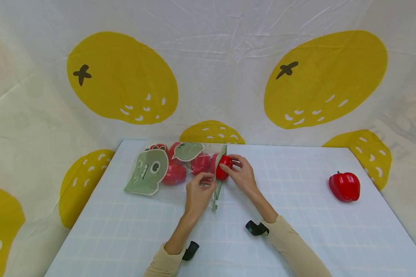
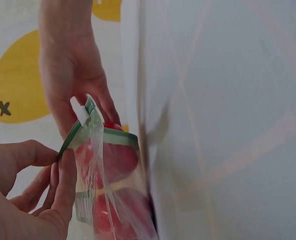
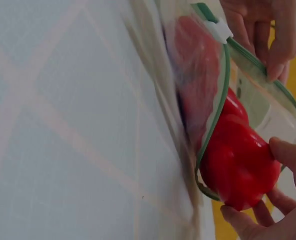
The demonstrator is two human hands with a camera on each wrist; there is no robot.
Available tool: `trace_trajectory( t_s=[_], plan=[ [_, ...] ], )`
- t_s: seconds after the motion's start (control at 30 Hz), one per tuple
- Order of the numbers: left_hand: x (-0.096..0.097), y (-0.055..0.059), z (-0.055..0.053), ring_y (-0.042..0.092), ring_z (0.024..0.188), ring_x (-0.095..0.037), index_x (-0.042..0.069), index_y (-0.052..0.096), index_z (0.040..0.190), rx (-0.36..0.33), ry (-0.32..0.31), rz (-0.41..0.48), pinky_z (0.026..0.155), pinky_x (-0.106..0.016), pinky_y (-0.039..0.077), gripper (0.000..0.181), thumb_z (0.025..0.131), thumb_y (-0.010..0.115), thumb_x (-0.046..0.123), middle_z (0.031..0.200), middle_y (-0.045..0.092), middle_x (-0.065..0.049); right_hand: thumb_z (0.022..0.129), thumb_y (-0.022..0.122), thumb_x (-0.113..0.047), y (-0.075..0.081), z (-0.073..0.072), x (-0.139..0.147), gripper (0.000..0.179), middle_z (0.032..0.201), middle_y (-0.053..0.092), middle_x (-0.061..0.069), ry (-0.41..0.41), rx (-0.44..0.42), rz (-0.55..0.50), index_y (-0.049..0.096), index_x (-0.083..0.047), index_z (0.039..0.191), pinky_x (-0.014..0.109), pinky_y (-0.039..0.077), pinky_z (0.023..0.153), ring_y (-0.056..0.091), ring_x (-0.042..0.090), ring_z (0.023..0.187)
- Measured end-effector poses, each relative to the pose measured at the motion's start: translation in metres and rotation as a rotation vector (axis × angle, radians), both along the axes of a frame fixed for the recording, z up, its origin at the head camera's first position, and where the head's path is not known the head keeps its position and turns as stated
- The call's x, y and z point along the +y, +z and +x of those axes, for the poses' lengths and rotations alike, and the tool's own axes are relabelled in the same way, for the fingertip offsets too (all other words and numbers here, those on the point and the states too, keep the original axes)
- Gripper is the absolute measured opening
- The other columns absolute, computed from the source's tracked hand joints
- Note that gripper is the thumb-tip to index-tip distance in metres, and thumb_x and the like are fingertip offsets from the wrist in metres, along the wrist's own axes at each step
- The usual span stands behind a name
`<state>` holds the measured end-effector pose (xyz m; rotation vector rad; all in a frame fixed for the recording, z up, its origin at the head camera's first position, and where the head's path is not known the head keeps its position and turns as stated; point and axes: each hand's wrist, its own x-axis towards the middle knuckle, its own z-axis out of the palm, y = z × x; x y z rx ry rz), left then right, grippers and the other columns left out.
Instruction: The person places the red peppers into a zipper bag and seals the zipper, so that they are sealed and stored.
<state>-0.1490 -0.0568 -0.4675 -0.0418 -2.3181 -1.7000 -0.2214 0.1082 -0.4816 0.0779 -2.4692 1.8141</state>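
Observation:
A clear zip bag [image 1: 180, 196] with green cartoon prints lies toward the back left of the table, several red bell peppers [image 1: 174, 172] inside it. My left hand [image 1: 199, 192] pinches the green zip edge at the bag's mouth, thumb against fingers, as the left wrist view shows. At that mouth my right hand [image 1: 242, 175] grips a red bell pepper [image 3: 240, 162] between thumb and fingers. This pepper sits partly within the parted opening, in front of another pepper. A white slider [image 3: 219, 31] is on the zip, near one end.
One more red bell pepper [image 1: 344, 187] stands on the right side of the table [image 1: 298, 238]. Behind the table hangs a pale cloth [image 1: 222, 77] printed with yellow fruit. Each wrist carries a small black camera [image 1: 256, 227].

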Motion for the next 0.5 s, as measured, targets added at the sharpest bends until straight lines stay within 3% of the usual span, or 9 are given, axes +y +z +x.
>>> trace_trajectory(
  t_s=[0.5],
  plan=[
    [0.001,-0.001,0.000,0.072,0.086,-0.024,0.002,0.075,0.107,0.049,-0.011,0.013,0.079,-0.031,0.062,0.018,0.089,0.076,0.002,0.099,0.075,-0.010,0.091,0.080,-0.021,-0.011,-0.011,-0.011,0.054,0.135,0.058,0.015,0.038,0.004,-0.045,0.053,-0.003,0.133,0.043,0.051,0.105,0.056,0.034,0.127]
  ],
)
